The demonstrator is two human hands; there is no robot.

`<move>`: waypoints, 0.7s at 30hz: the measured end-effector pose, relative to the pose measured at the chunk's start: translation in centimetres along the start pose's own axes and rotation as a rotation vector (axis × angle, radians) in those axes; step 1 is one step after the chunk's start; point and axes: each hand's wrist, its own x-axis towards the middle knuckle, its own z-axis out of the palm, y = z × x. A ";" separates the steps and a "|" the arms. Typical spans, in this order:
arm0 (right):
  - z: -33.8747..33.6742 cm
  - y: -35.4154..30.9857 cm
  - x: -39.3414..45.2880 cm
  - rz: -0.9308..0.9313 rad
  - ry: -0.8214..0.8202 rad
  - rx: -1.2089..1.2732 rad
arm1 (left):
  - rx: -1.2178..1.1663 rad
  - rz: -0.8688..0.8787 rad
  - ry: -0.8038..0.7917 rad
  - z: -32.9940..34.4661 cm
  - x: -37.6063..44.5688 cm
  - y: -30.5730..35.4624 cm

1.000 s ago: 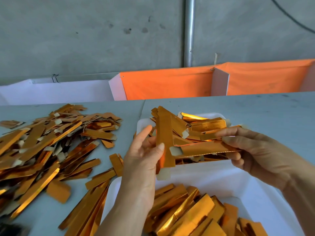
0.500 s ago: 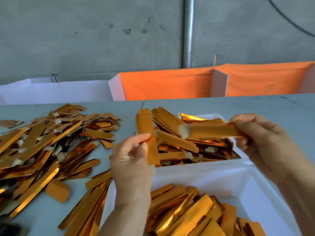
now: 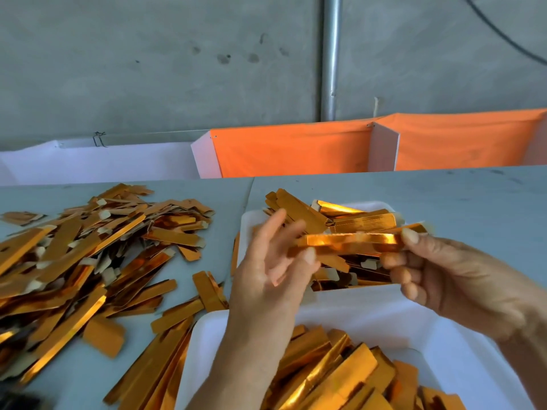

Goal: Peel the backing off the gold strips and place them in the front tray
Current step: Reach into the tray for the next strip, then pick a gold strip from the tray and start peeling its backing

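Grey table (image 3: 444, 196) under concrete wall. Right hand (image 3: 450, 279) pinching strip (image 3: 352, 242) by its end above rear tray (image 3: 248, 220); left hand (image 3: 275, 276) blurred, seemingly loose-fingered, thumb touching strip. Best lowered flat into front tray (image 3: 349, 309), already heaped with gold; rear tray likewise full.

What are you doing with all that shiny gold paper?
A person is working through shiny gold foil strips. The right hand pinches one long gold strip at its end, held level above the rear white tray, which is full of strips. The left hand, fingers spread and blurred, touches the strip's other end. The front white tray near the person holds a heap of strips, and a loose pile of gold strips lies on the grey table to the left.
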 end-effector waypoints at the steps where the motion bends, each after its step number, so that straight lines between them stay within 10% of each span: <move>1: 0.1 0.0 0.0 -0.001 -0.008 -0.054 | 0.052 0.023 -0.029 0.1 -0.1 0.0; 10: -0.2 -0.5 -0.5 -0.072 -0.091 -0.358 | 0.166 0.006 -0.026 -0.1 -0.3 0.2; 21: 0.8 -0.5 -0.8 -0.105 -0.081 -0.411 | 1.047 0.367 -0.137 1.5 -0.5 0.3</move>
